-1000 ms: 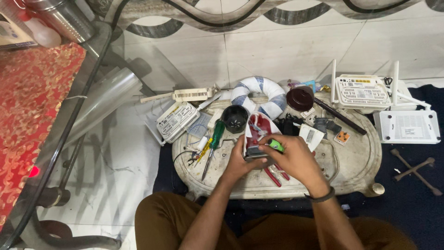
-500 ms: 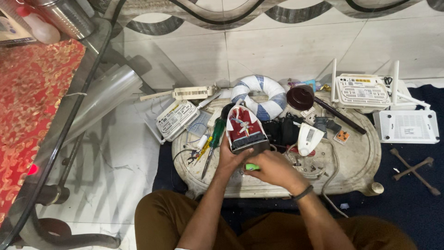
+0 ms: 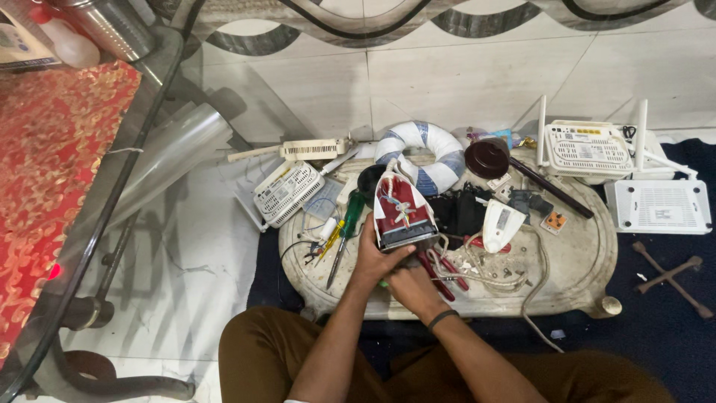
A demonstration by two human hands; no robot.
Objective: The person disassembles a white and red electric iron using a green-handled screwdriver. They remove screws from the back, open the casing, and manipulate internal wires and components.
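An opened electric iron (image 3: 401, 211), white shell with red insides and wires showing, lies on the pale oval tray (image 3: 582, 254) with its tip pointing away from me. My left hand (image 3: 373, 257) grips its rear end from the left. Just below the iron's rear edge, my right hand (image 3: 412, 287) is closed in a fist around a small green-handled tool (image 3: 382, 283), of which only a sliver shows. The two hands touch.
On the tray lie a green screwdriver (image 3: 350, 207), a yellow tester (image 3: 328, 239), red pliers (image 3: 441, 269), a white iron cover (image 3: 501, 224), a striped cord coil (image 3: 421, 153) and a dark lid (image 3: 486, 158). White routers (image 3: 589, 149) stand right. A glass table (image 3: 67, 186) is left.
The iron was lifted from flat under my hands to show its red insides. My right hand with the green tool has drawn in under the iron's rear edge.
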